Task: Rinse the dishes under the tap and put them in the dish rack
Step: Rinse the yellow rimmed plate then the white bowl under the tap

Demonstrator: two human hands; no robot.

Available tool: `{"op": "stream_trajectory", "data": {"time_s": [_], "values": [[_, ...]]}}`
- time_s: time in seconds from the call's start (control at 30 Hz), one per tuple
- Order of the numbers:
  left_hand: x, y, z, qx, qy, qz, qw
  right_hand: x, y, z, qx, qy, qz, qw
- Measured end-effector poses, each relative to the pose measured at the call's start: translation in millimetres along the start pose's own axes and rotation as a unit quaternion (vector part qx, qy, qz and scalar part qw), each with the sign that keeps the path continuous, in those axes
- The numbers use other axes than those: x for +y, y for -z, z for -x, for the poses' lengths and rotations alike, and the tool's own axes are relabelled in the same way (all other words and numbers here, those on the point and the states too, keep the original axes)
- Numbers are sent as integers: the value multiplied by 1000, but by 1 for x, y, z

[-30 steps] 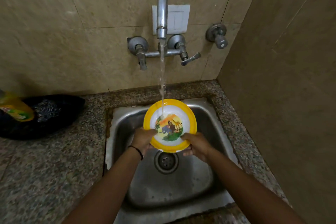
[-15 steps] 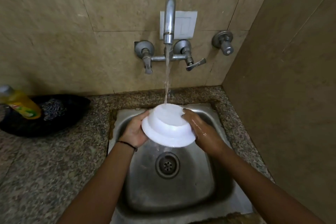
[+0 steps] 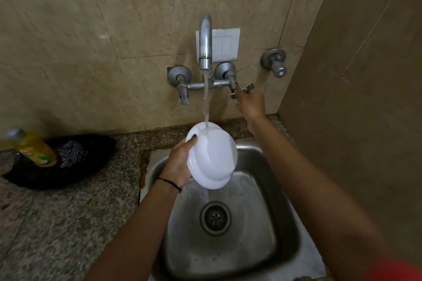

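White underside up, the bowl [image 3: 211, 155] sits clasped in the left hand [image 3: 179, 163] under the tap [image 3: 205, 41] stream; the right hand [image 3: 250, 104] pinches the lever [image 3: 243, 90]. Rinsing looks nearly finished; racking remains, no rack visible.

Looks like a small home kitchen corner. There's a square stainless steel sink [image 3: 269, 189] sunk into a speckled granite countertop [image 3: 68, 223], a chrome wall-mounted tap [image 3: 205, 41] running water, and beige marble-look wall tiles [image 3: 68, 41]. A yellow dish soap bottle [image 3: 34, 148] sits beside a metal scrubber [image 3: 72, 150], typical washing-up gear.
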State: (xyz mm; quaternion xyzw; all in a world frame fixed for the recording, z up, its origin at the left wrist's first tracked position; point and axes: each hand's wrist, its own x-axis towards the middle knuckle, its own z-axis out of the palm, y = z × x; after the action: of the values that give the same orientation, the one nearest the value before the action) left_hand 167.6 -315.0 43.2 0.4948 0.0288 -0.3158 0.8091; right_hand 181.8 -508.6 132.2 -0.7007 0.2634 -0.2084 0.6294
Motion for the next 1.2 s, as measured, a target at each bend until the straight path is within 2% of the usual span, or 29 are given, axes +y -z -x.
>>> {"op": "stream_trajectory", "data": {"time_s": [0.07, 0.13, 0.27, 0.37, 0.47, 0.57, 0.6, 0.67, 0.73, 0.8, 0.9, 1.03, 1.1, 1.2], "values": [[0, 0, 1, 5, -14, -17, 1000, -2, -17, -4, 74, 13, -8, 997], [0, 2, 2, 5, -24, -27, 999, 0, -27, 2, 114, 82, 89, 986], [3, 6, 5, 7, -31, -31, 999, 6, -23, 13, 111, 162, 207, 958], [2, 6, 9, 6, -41, -34, 999, 3, -14, 14, 74, 153, 221, 960], [0, 8, 18, 16, -41, -48, 998, 10, -8, 31, 4, 72, 157, 985], [-7, 17, 33, 21, -16, -39, 999, 45, 2, 66, -82, -84, 75, 990], [-12, 20, 39, 27, -2, -17, 999, 61, 7, 82, -107, -174, 59, 977], [-25, 26, 52, 31, 8, 42, 999, 95, 20, 113, -153, -336, -5, 929], [-40, 28, 64, 40, 2, 77, 996, 124, 30, 141, -184, -410, -103, 887], [-57, 27, 75, 69, 4, 73, 995, 145, 35, 163, -190, -444, -185, 856], [-80, 31, 88, 105, 3, 8, 994, 162, 39, 186, -164, -467, -246, 834], [-89, 38, 110, 149, 63, -125, 979, 170, 49, 191, -141, -486, -228, 832], [-91, 41, 117, 152, 85, -158, 972, 173, 52, 190, -118, -494, -214, 834], [-81, 41, 124, 137, 64, -182, 972, 167, 43, 192, -90, -470, -201, 855]]}}
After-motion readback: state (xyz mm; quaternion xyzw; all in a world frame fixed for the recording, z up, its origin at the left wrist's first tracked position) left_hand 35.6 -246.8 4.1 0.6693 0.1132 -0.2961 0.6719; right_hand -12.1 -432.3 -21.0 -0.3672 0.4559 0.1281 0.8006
